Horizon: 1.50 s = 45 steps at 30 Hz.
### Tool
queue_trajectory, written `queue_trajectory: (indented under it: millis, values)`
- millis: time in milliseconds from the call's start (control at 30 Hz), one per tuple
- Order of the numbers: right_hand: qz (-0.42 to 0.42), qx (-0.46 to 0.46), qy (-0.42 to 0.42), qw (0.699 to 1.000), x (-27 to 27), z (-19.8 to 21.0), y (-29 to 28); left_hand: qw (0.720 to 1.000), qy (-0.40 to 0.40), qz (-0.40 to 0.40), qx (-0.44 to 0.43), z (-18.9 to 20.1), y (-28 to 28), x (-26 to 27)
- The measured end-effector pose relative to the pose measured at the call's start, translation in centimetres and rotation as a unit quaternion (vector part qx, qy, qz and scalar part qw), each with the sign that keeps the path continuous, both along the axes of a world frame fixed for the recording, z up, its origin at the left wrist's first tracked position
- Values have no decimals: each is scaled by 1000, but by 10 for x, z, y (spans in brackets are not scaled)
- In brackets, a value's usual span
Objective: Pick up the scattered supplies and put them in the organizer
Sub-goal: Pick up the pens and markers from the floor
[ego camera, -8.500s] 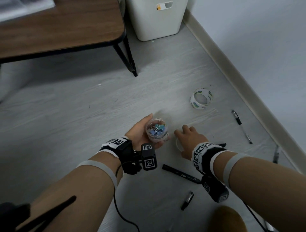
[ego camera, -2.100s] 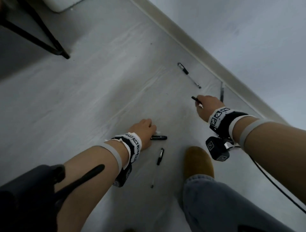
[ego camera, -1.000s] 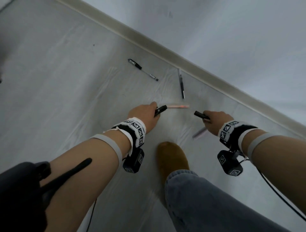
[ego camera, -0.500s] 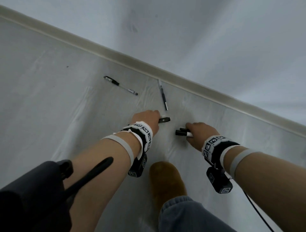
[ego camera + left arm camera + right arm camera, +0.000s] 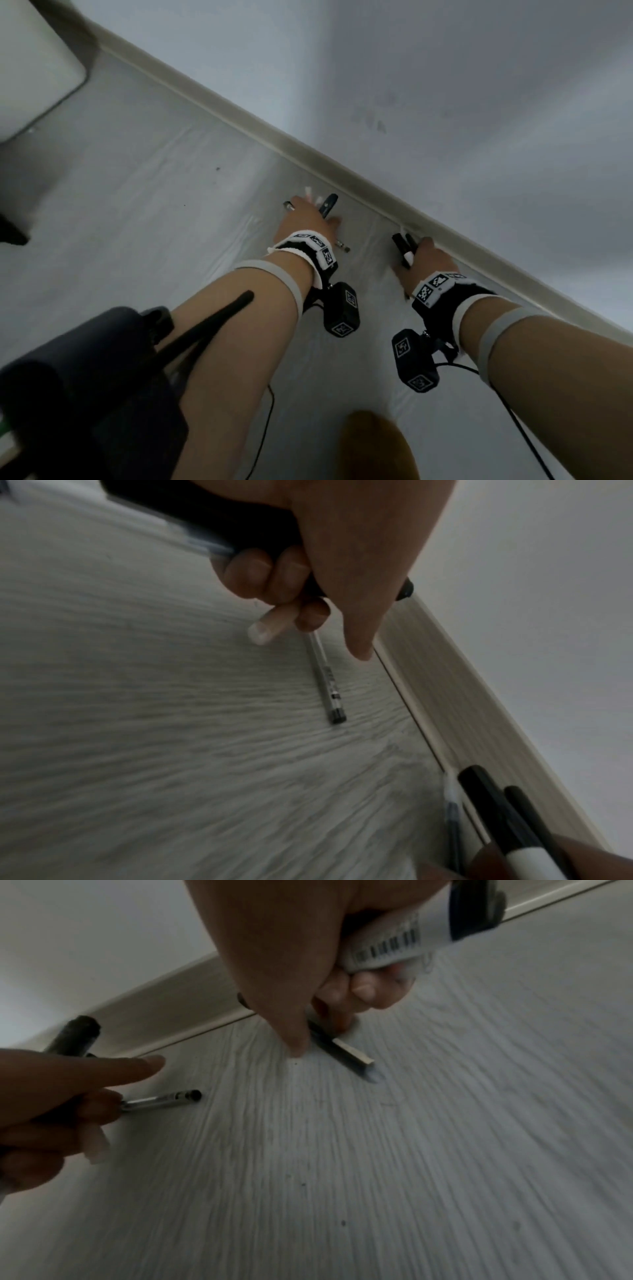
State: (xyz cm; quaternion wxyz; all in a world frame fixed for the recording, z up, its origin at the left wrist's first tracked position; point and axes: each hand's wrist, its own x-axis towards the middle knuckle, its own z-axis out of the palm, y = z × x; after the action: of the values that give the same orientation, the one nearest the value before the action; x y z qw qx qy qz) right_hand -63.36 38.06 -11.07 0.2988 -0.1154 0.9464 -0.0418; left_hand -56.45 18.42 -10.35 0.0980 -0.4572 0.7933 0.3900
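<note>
We note the left hand (image 5: 310, 219) pinching a clear pen (image 5: 325, 681), mostly hidden beneath it; the right hand (image 5: 426, 262) grips markers (image 5: 403, 248), fingers obscuring another pen (image 5: 346, 1053).

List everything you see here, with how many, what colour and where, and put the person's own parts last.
Clear pen: one, clear with dark end, on floor under left fingers.
Dark marker: one, held in left hand.
Markers: two, black, one with a white band, in right hand.
Thin pen: one, dark, on floor at right fingertips.
Bin: one, white, far left.
Skirting board: one, beige, along wall.
Slipper: one, tan, bottom.
Left hand: gripping.
Right hand: gripping.
</note>
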Motion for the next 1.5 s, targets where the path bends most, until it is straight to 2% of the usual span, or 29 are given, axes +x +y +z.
queue_trajectory:
  millis: [133,233,300,433,467,533,600,667,800,967,1167,1367,1500]
  values:
    - [76,31,22,996,-7,-5,-6,994,31,103,-23,-13,3,3]
    - [109,44,1,993,-6,1,-2,986,68,155,10,-18,8,14]
    - [123,56,-16,991,-6,5,0,988,37,148,23,-14,8,18]
    - [135,-3,-14,991,-6,16,-7,999,-11,31,30,-3,4,33]
    - [125,-38,-28,991,-5,22,-14,998,-24,26,45,-1,3,40]
    - [80,-119,-83,986,-1,36,-37,990,-11,69,123,3,2,55]
    - [44,-188,-116,974,8,51,-67,963,40,148,223,10,0,74]
    - [50,-232,-119,964,22,68,-99,927,89,209,299,22,-7,94]
    - [100,-297,-207,927,57,104,-170,871,178,282,360,61,-39,129]
    - [155,-340,-268,888,121,166,-272,811,305,373,330,131,-99,183]
    - [268,-332,-259,866,201,253,-348,731,427,444,295,206,-151,256]
    - [360,-320,-238,844,262,323,-401,699,455,502,230,287,-177,316]
    - [428,-294,-237,821,297,362,-407,699,453,521,185,338,-173,354]
